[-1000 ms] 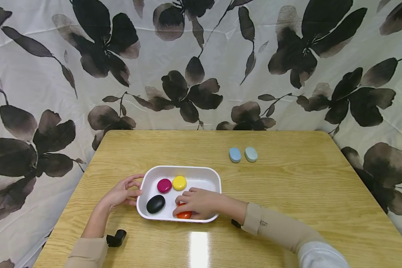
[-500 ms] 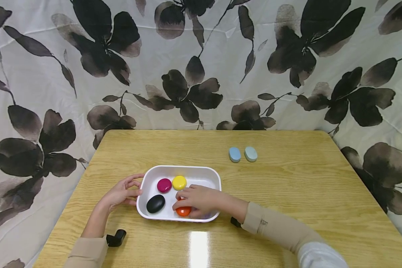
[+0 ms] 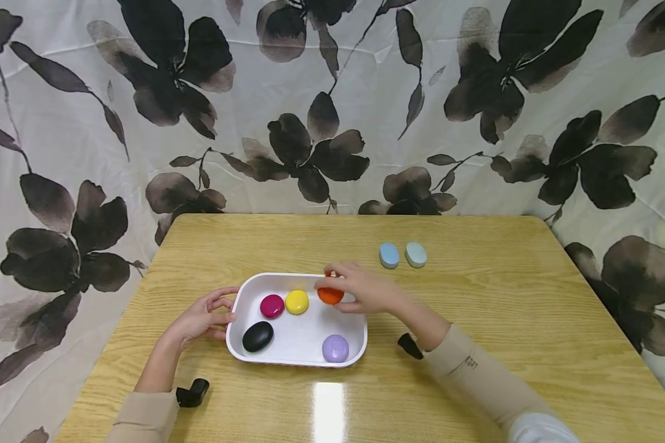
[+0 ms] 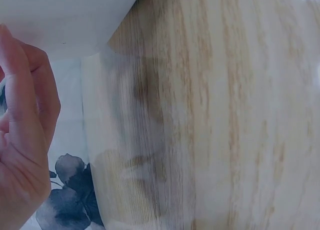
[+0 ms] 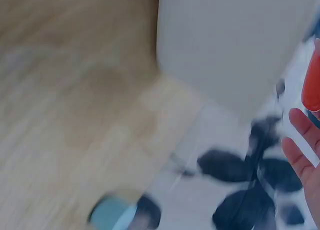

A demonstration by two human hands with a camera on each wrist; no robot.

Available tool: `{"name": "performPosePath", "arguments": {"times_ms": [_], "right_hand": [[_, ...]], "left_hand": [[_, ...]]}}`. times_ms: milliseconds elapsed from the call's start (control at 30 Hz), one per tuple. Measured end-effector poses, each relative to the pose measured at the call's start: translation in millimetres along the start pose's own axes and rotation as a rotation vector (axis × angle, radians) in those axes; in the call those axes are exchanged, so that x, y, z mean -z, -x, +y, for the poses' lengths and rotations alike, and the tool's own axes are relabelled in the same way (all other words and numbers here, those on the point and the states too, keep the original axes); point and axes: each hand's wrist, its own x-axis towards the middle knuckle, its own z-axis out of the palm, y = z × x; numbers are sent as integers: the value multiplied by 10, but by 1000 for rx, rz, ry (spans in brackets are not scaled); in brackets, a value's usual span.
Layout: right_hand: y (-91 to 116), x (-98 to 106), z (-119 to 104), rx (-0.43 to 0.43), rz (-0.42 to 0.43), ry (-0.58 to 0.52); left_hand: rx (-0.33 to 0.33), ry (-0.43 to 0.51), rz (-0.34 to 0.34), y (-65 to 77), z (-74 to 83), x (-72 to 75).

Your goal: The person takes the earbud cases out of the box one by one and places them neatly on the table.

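The beige cloth sleeve (image 3: 146,418) on the left arm was closest, in front and left of the white, rounded-corner tray (image 3: 296,337), which ran lengthways left to right. Inside the tray's near right corner sat a smooth lavender round piece (image 3: 335,349), and toward its near left corner a shiny black oval piece (image 3: 257,336), set at a slant. The left hand (image 3: 199,319) was at the tray's left end, fingers loosely spread, tips touching the wall. Just steadying it, I'd guess. In the tray's far half were a glossy magenta round piece (image 3: 272,306) and, just right of that, a glossy yellow round piece (image 3: 297,302).

Main thing: the glossy orange-red rounded piece (image 3: 330,296) was pinched in the right hand (image 3: 368,289), over the tray's far right part. It lay left of that palm, out at the fingertips, and looked lifted off the tray floor. Couldn't tell its long axis, too much finger in the way. Right hand was the nearer one, obviously.

Past the tray's far right corner, side by side but apart, a light-blue oval block (image 3: 389,255) and a pale grey-green oval block (image 3: 415,254) sat on the wooden table (image 3: 487,277).

Count: one tray, four pieces in it, one piece in hand, two blocks beyond.
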Motion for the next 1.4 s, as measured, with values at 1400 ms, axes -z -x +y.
{"name": "performPosePath", "arguments": {"times_ms": [1400], "right_hand": [[1633,89,1643,-821,-25,-43]], "left_hand": [[42,-1,2,1,128,17]]}}
